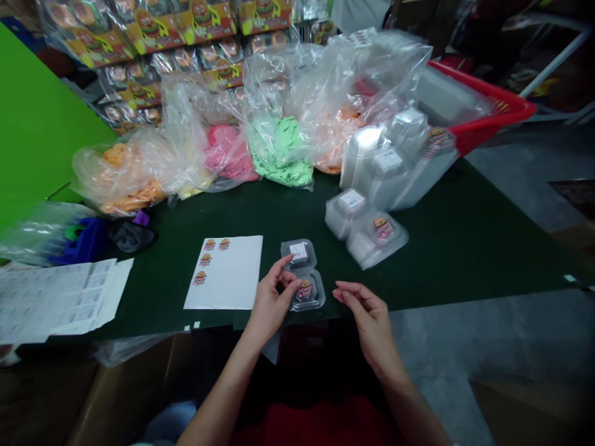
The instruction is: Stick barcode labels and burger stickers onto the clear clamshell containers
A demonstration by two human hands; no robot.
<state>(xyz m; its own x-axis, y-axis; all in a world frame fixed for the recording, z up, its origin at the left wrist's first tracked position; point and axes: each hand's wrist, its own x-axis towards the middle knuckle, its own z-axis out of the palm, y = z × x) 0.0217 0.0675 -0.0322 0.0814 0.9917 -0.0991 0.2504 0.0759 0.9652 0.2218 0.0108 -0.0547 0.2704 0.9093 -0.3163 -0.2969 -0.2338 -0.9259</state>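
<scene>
An opened clear plastic clamshell box point(320, 302) lies on the dark green table in front of me. One half carries a white printed label point(298, 250), the nearer half a round burger sticker point(305, 289). My left hand point(273, 297) grips the box at its left side, index finger by the label and thumb by the sticker. To the right of the box, apart from it, is my right hand point(367, 310), its fingertips pinched together; whether anything tiny is between them cannot be made out. A white sticker sheet point(232, 272) with several burger stickers lies left of the box.
Stacked clear boxes point(381, 167) stand at the right, with a labelled pair point(376, 238) nearer me. Behind are bags of orange, pink and green pieces point(283, 148), and a red basket point(493, 111). Printed label sheets point(60, 297) and a blue tape dispenser point(86, 241) lie left.
</scene>
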